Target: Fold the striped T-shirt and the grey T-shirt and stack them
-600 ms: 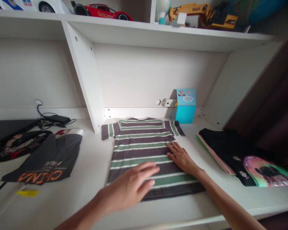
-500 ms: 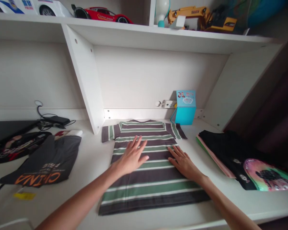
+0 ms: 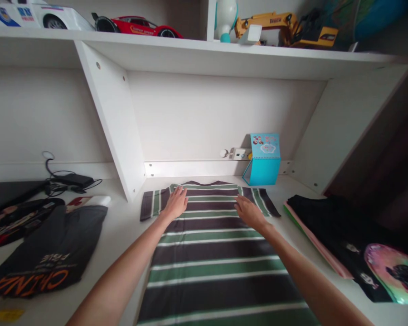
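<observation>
A striped T-shirt point(image 3: 211, 262) in dark brown, green and white lies flat on the white desk, its collar toward the back wall and its two short sleeves spread outward. On its left shoulder rests my left hand point(image 3: 177, 203), fingers stretched forward over the cloth and a little bent. My right hand point(image 3: 250, 212) lies near the right shoulder, fingertips on the stripes with the fingers slightly curled. No fold of cloth shows between the fingers of either hand. Toward the bottom of the view the shirt's lower part runs out of the frame.
A folded dark T-shirt point(image 3: 57, 246) lies at left, near a black adapter with cables point(image 3: 76, 180). Folded clothes with a black top point(image 3: 329, 231) are stacked at right. A blue desk calendar point(image 3: 265, 170) stands behind the shirt. Overhead, a shelf point(image 3: 177, 50) carries toy vehicles.
Both hands have slid from the shirt's middle up to its shoulders, the fingers now more bent. The view has shifted, so the shirt looks nearer.
</observation>
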`<state>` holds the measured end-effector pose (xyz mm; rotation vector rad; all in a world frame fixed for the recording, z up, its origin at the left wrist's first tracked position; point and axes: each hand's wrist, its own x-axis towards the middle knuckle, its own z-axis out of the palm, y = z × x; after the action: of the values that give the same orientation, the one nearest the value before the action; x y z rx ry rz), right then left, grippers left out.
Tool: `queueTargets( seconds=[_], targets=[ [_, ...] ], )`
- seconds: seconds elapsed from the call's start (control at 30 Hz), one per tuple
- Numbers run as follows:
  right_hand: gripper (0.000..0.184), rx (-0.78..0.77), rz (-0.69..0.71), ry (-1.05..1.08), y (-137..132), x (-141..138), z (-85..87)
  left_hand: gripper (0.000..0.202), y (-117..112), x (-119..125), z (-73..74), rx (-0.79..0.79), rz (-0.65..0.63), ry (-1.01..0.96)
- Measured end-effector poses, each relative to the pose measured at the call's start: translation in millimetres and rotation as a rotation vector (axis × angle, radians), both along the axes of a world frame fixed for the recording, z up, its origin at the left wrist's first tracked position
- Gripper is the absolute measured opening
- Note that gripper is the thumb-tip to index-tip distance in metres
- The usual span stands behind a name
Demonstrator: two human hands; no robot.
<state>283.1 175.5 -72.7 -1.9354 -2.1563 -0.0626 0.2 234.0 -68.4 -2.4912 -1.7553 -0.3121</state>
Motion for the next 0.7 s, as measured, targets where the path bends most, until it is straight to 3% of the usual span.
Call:
queueTargets(
  seconds=[0.13,0.27,0.43,0.7],
  targets=[
    [0.048,-0.022,-0.136,-0.016,42,-7,-26.5,0.063,27,-14,-18.3,-0.153,0.128,-0.031],
    [0.052,-0.07,-0.167,-0.038,57,2,-43.0,0.074,32,-35,-19.4,-0.219,0.18,-0.051],
    [0.055,-0.1,-0.168,-0.054,67,6,-46.2,0.085,37,-46,-16.2,-0.222,0.268,-0.027],
    [0.056,-0.103,-0.166,-0.042,68,4,-47.5,0.09,40,-48,-21.8,-0.212,0.253,-0.017]
  ],
)
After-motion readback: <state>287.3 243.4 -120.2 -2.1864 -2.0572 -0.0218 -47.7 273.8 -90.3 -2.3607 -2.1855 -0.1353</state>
